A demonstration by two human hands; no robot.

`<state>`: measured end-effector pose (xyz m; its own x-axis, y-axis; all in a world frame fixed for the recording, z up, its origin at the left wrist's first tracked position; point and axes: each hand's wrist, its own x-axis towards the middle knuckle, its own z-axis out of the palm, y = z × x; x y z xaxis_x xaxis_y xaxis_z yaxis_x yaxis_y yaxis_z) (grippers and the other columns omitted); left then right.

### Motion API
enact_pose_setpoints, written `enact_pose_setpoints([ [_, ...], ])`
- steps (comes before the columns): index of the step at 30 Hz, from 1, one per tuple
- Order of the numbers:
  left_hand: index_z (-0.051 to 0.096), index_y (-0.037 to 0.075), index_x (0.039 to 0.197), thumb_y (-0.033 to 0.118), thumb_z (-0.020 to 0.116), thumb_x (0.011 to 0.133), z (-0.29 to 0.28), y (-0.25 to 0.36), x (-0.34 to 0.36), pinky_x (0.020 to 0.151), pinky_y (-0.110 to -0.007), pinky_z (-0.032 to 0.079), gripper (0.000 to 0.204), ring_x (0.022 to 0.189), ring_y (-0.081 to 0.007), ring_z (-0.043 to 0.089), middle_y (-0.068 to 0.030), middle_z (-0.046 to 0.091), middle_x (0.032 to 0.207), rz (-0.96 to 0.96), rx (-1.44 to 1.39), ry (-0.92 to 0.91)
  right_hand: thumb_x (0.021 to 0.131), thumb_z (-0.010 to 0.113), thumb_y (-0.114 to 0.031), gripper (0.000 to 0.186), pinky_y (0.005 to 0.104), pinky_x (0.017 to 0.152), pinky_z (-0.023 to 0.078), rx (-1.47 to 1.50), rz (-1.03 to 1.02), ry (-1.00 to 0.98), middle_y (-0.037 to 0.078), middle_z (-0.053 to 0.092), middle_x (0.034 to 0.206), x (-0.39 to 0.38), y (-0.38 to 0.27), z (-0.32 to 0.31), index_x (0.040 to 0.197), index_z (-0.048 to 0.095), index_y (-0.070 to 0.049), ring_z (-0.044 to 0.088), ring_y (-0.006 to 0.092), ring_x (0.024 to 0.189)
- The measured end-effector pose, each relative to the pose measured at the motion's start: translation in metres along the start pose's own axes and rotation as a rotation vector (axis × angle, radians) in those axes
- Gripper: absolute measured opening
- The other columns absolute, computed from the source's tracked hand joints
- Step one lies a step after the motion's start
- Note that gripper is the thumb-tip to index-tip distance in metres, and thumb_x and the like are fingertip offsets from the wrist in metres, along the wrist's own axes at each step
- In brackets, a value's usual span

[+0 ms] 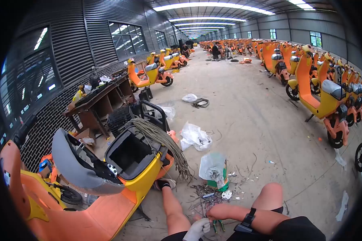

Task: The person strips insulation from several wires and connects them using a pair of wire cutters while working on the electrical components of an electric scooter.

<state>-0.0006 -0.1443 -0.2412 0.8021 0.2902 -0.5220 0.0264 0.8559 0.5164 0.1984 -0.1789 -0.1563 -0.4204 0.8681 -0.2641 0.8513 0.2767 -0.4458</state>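
Note:
At the lower edge, my left hand (pixel 197 230), in a white glove, is closed with its fingertips close to my right hand. My right hand (pixel 215 213), bare, is closed too, its fingers curled towards the glove. Whatever the two hands pinch is too small or hidden to name. Green-handled pliers (pixel 219 226) show just below my right hand; whether it grips them I cannot tell. Beyond the hands, cut cable scraps (pixel 199 195) litter the floor. A yellow and orange scooter (pixel 108 215) stands on the left with its grey seat (pixel 74 162) tipped up.
The scooter's black storage bin (pixel 130 154) gapes, with a bundle of grey-green cable (pixel 161 140) draped beside it. A green box lined with plastic (pixel 215 170) and a white bag (pixel 195 136) lie ahead. A desk (pixel 94 104) lines the left wall; parked scooters (pixel 319 94) line the right.

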Motion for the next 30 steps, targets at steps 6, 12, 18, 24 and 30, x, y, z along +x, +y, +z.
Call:
enact_pose_setpoints([
  [6, 0.057, 0.007, 0.089, 0.018, 0.051, 0.096, -0.015, -0.003, 0.011, 0.042, -0.025, 0.023, 0.014, 0.043, -0.0073, 0.032, 0.0059, 0.036, 0.058, -0.057, 0.170, 0.067, 0.082, 0.066, -0.029, 0.026, 0.0483, 0.071, 0.052, -0.110, 0.006, -0.109, 0.016, 0.069, 0.085, 0.023, -0.006, 0.010, 0.097, 0.069, -0.008, 0.067, 0.0375, 0.084],
  [12, 0.058, 0.006, 0.086, 0.015, 0.054, 0.094, 0.025, 0.030, -0.048, 0.044, -0.026, 0.024, 0.013, 0.046, -0.0074, 0.033, 0.0056, 0.039, 0.059, 0.071, 0.145, 0.220, 0.083, 0.060, -0.023, 0.017, 0.0443, 0.068, 0.049, 0.066, -0.072, -0.061, 0.015, 0.068, 0.080, 0.030, -0.034, -0.024, 0.086, 0.068, -0.007, 0.064, 0.0355, 0.076],
  [18, 0.056, 0.012, 0.080, 0.022, 0.057, 0.092, 0.022, -0.006, -0.047, 0.040, -0.026, 0.024, 0.016, 0.043, -0.0078, 0.036, 0.0056, 0.044, 0.059, 0.167, 0.009, 0.298, 0.084, 0.063, -0.024, 0.018, 0.0442, 0.072, 0.051, 0.025, -0.013, -0.139, 0.015, 0.069, 0.085, 0.027, -0.031, -0.010, 0.088, 0.069, -0.008, 0.065, 0.0352, 0.082],
  [24, 0.059, 0.010, 0.085, 0.027, 0.057, 0.095, 0.017, -0.007, -0.041, 0.043, -0.025, 0.027, 0.020, 0.048, -0.0088, 0.041, 0.0027, 0.050, 0.063, 0.119, 0.233, 0.325, 0.085, 0.058, -0.026, 0.023, 0.0463, 0.074, 0.051, -0.045, 0.064, -0.240, 0.017, 0.069, 0.088, 0.010, -0.029, 0.000, 0.091, 0.070, -0.007, 0.065, 0.0386, 0.084],
  [30, 0.063, 0.005, 0.099, 0.025, 0.053, 0.095, -0.014, -0.013, -0.026, 0.039, -0.024, 0.026, 0.022, 0.045, -0.0077, 0.039, 0.0042, 0.049, 0.062, 0.041, 0.120, 0.381, 0.086, 0.052, -0.022, 0.029, 0.0470, 0.077, 0.052, -0.045, 0.236, -0.297, 0.022, 0.069, 0.092, 0.000, -0.029, -0.016, 0.089, 0.071, 0.000, 0.066, 0.0398, 0.088],
])
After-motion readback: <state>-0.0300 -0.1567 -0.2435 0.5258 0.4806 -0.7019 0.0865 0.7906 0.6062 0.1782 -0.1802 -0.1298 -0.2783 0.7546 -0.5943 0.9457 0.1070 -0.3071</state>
